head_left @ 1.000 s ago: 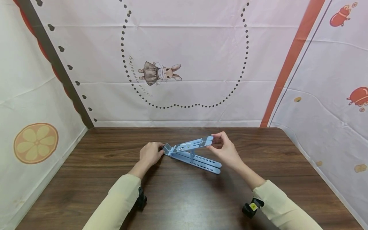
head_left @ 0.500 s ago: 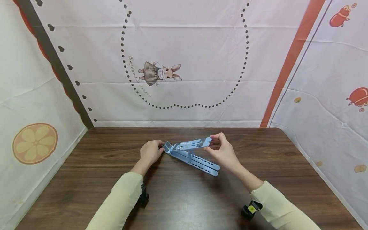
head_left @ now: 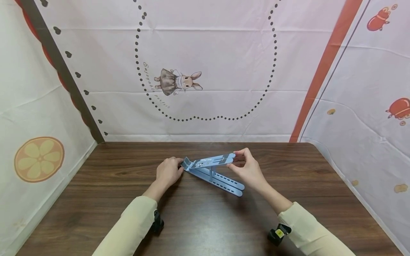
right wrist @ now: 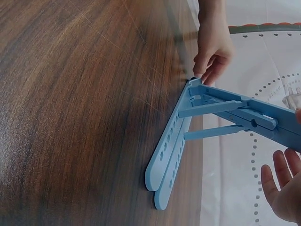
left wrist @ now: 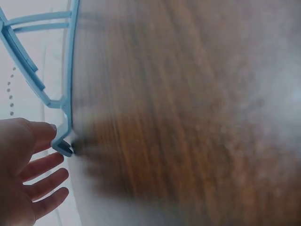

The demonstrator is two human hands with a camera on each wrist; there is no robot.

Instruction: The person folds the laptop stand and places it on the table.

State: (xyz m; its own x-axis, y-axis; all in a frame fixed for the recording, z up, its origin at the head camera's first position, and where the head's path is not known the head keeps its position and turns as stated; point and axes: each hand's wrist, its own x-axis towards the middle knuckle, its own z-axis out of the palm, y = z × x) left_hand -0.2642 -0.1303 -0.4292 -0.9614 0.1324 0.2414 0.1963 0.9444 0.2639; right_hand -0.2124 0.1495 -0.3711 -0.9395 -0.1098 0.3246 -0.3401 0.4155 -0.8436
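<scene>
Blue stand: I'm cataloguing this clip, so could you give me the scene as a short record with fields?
Object: blue stand, opened into a wedge
Base: lower rails on the wooden table
Upper part: upper rails raised, joined to the lower rails by props
Left hand: grips the lipped end
Right hand: holds the upper rails' free end
Background: printed cloth

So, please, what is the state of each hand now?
Left hand: pinching the stand by its hooked end.
Right hand: holding its raised end between thumb and fingers.
</scene>
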